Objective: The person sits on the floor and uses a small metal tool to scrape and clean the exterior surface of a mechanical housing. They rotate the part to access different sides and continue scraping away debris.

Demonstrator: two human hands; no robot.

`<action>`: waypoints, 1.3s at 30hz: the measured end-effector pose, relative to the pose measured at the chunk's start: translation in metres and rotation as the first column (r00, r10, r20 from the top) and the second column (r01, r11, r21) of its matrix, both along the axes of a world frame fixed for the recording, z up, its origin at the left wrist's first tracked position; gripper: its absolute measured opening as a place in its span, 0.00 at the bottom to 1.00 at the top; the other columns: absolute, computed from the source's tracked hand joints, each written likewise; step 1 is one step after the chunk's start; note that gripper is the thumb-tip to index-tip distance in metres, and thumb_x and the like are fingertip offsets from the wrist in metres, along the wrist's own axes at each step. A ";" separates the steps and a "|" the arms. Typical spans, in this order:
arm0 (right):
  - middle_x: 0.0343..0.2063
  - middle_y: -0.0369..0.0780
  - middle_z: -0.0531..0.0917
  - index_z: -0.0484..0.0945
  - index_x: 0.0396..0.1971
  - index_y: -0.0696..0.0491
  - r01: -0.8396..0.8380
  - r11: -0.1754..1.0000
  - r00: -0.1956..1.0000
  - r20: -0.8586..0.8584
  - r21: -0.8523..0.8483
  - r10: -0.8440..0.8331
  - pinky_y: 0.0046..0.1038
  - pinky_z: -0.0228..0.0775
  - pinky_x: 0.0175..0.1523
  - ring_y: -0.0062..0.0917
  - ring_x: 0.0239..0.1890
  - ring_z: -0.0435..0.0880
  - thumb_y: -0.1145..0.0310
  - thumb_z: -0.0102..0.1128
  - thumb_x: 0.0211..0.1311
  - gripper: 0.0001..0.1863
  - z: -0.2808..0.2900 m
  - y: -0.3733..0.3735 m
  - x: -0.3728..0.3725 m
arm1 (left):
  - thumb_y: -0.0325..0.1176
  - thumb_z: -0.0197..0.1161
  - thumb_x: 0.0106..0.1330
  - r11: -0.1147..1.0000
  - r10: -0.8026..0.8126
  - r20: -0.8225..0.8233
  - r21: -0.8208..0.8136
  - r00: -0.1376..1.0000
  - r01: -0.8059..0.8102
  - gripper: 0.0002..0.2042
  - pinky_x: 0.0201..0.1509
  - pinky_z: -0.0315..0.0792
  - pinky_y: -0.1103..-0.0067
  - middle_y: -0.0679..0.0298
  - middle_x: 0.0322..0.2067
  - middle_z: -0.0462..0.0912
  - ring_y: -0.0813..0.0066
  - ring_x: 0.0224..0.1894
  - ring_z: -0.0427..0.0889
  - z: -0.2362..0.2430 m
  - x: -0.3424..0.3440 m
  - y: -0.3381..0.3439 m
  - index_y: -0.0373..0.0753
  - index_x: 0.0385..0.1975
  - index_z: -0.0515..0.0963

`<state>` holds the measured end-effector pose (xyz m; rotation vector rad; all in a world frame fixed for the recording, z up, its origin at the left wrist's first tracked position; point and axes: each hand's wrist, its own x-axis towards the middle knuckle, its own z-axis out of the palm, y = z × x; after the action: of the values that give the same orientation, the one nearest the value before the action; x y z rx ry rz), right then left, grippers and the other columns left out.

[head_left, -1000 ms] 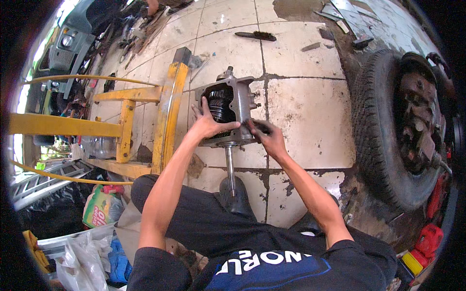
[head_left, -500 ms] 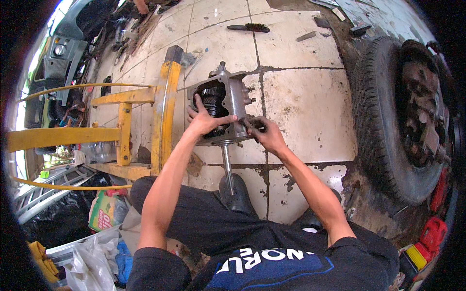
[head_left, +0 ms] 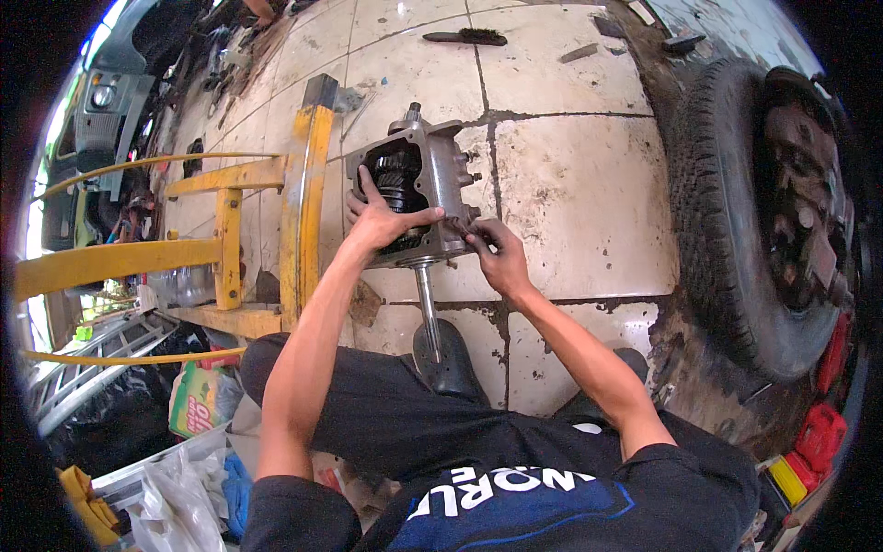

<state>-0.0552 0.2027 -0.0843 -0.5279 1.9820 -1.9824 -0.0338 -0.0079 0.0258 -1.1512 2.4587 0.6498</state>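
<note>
Grey metal gear housing (head_left: 443, 179) rests on cream floor tiles (head_left: 584, 202); the left hand (head_left: 377, 224) splays unclenched across its opening. The right hand (head_left: 501, 258) touches its side, fingers bent; whether they pinch anything cannot be told.

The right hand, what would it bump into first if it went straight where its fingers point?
The side of the grey metal housing. The right hand seems to be touching it, though depth is hard to judge.

gears (head_left: 397, 189) — partly hidden by left grip (head_left: 375, 226) | vehicle (head_left: 103, 103) — cut off at edge
</note>
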 end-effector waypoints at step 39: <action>0.42 0.48 0.81 0.78 0.46 0.56 0.106 0.993 0.983 -0.149 -0.044 -0.111 0.38 0.75 0.51 0.45 0.46 0.82 0.80 0.61 0.61 0.13 -0.030 -0.008 0.025 | 0.74 0.79 0.26 1.000 0.009 -0.043 0.025 0.999 -0.008 0.85 0.78 0.42 0.54 0.22 0.70 0.30 0.32 0.76 0.35 0.003 0.007 0.003 0.43 0.74 0.18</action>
<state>-0.0304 0.1945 -0.1147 -0.6073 2.1104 -2.1032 -0.0272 -0.0048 0.0291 -1.1499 2.4763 0.7126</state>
